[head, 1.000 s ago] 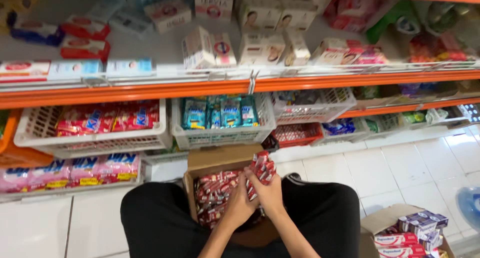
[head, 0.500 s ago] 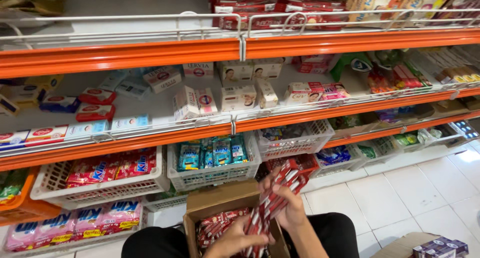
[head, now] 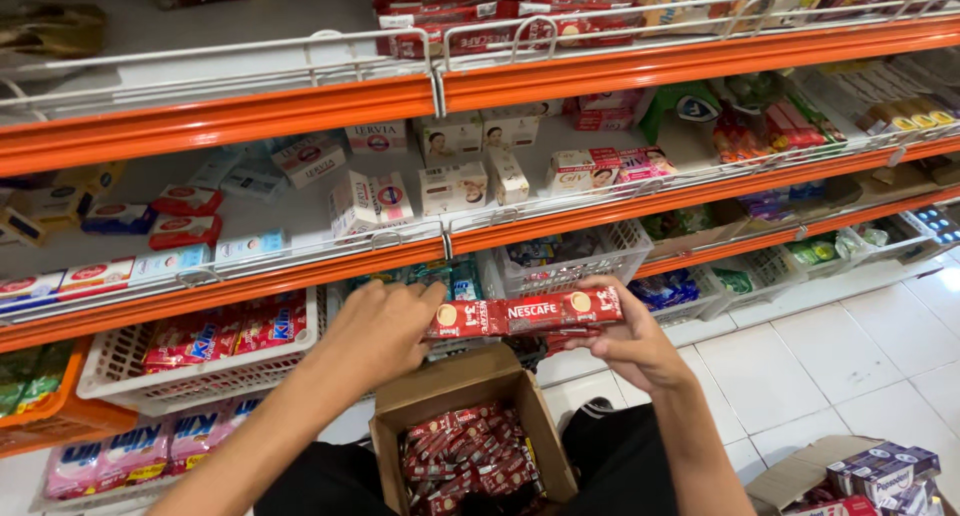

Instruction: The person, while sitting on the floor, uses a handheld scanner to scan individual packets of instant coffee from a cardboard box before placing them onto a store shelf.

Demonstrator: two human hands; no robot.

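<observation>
A strip of red sachets is stretched level between my two hands in front of the shelves. My left hand pinches its left end. My right hand grips its right end, with more red sachets hanging under that hand. Below them, an open cardboard box rests on my lap and holds several more red sachets. Matching red packs lie on the top shelf.
Orange-edged shelves carry small white and red cartons. White plastic baskets below hold red, pink and blue packets. Another open carton with purple and red packs sits at the lower right on the white tiled floor.
My hands have risen from the box and spread apart, pulling the bunched sachets out into a level strip. My view has tilted up, showing the top shelf.
</observation>
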